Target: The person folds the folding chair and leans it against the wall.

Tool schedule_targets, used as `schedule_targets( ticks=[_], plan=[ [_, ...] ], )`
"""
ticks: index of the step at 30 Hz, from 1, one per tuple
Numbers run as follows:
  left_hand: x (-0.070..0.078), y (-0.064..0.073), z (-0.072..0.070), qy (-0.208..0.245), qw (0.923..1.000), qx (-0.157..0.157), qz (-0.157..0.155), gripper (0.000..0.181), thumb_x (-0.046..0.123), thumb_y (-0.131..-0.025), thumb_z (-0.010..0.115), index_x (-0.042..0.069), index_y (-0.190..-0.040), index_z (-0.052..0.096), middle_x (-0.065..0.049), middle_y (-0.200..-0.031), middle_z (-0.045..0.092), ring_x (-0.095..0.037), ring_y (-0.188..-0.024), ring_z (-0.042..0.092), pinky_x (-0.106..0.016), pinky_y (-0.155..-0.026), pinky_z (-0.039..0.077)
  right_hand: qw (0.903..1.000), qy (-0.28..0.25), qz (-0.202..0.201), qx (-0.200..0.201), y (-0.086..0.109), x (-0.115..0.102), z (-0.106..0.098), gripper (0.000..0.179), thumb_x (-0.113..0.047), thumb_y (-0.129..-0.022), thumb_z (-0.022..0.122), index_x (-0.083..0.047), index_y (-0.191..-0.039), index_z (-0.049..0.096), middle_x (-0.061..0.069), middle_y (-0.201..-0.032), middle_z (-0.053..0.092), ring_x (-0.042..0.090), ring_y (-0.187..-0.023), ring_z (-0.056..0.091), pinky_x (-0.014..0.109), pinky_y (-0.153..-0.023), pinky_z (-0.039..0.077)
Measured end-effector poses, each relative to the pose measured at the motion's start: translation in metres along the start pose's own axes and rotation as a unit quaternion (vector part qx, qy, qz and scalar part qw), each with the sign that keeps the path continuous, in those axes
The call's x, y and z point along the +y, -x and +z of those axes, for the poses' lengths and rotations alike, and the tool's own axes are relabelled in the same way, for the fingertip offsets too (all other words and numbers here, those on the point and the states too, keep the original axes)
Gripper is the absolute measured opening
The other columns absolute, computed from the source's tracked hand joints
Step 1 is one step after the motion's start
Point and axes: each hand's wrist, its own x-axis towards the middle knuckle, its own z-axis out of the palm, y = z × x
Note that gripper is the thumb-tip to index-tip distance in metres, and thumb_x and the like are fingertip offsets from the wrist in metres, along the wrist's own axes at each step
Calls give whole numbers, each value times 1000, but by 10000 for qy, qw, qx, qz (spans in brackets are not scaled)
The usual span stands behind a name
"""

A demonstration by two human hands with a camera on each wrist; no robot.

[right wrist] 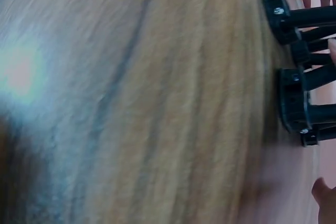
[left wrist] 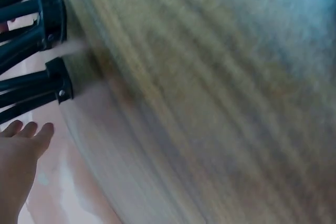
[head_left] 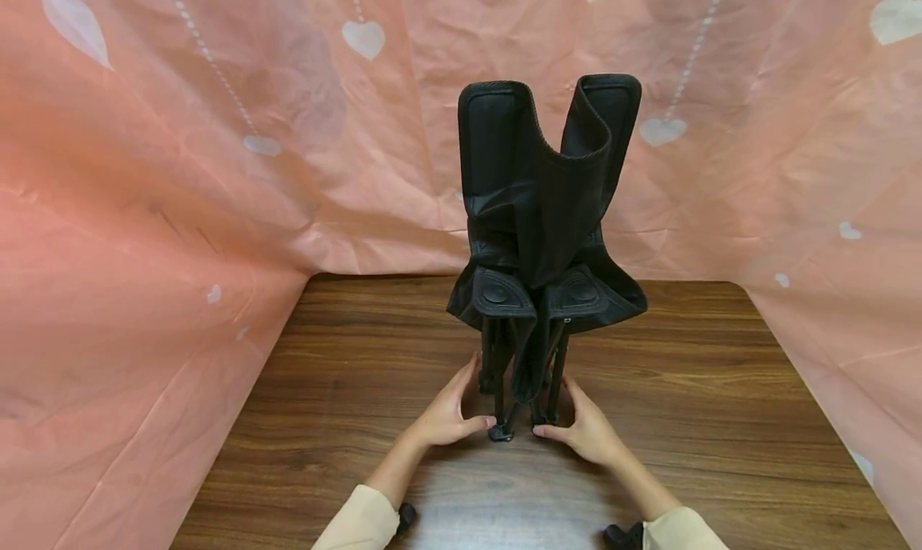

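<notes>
A small black folding chair (head_left: pixel 536 214) with a fabric seat and back stands partly folded, its legs drawn close together. My left hand (head_left: pixel 446 410) is at the left legs, thumb tip at a front foot (head_left: pixel 500 433). On the other side, my right hand (head_left: pixel 591 430) is at the right legs, its thumb by the other front foot. Fabric and legs hide part of the fingers in the head view. Fingers of the left hand (left wrist: pixel 23 156) look extended in the left wrist view. The right wrist view shows black plastic feet (right wrist: pixel 294 98) and only a bit of the right hand (right wrist: pixel 326 203).
The chair is on a brown wood-grain table (head_left: pixel 346 358). Pink cloth (head_left: pixel 238 134) with white hearts hangs behind it and along both sides. Dark straps (head_left: pixel 623 536) show at the wrists, beside the pale sleeves (head_left: pixel 363 518).
</notes>
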Motion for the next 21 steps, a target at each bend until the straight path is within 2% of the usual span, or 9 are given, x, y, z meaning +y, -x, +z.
schedule_targets(
  ticks=[3,6,12,17,21],
  plan=[
    [-2,-1,7,-86,9997,-222,-18,107,34,-83,73,15,-157,-1,-8,-164,10,-28,-150,17,-56,-118,24,9979,418,-469,132,-1,4,4,95,-24,-75,84,-4,-150,30,23,-148,43,44,-133,45,62,-104,39],
    [-3,-2,14,-78,9997,-227,-18,111,34,-81,76,21,-157,-4,-4,-164,7,-26,-150,15,-55,-118,24,9940,811,-701,205,0,7,8,91,-24,-79,80,-5,-151,29,23,-149,42,42,-133,44,65,-104,36],
    [-3,-3,24,-187,9998,-9,-106,115,34,-79,78,21,-156,-6,-4,-164,5,-27,-150,18,-54,-118,25,9910,1257,-469,7,2,8,8,86,-30,-86,72,-3,-152,26,23,-153,35,41,-141,35,69,-108,25],
    [-3,-5,30,-313,9993,141,-116,120,33,-79,80,22,-156,-12,-7,-164,5,-30,-149,22,-53,-117,29,9911,1275,-393,-43,2,7,9,85,-29,-87,71,-2,-152,24,21,-154,34,39,-142,34,67,-109,25],
    [-3,-6,34,-340,9989,248,-217,121,34,-80,80,25,-155,-15,-9,-164,5,-31,-147,26,-53,-115,32,9914,1238,-420,8,1,6,13,84,-26,-87,72,-1,-152,24,21,-154,35,38,-138,40,68,-108,27]
  ],
)
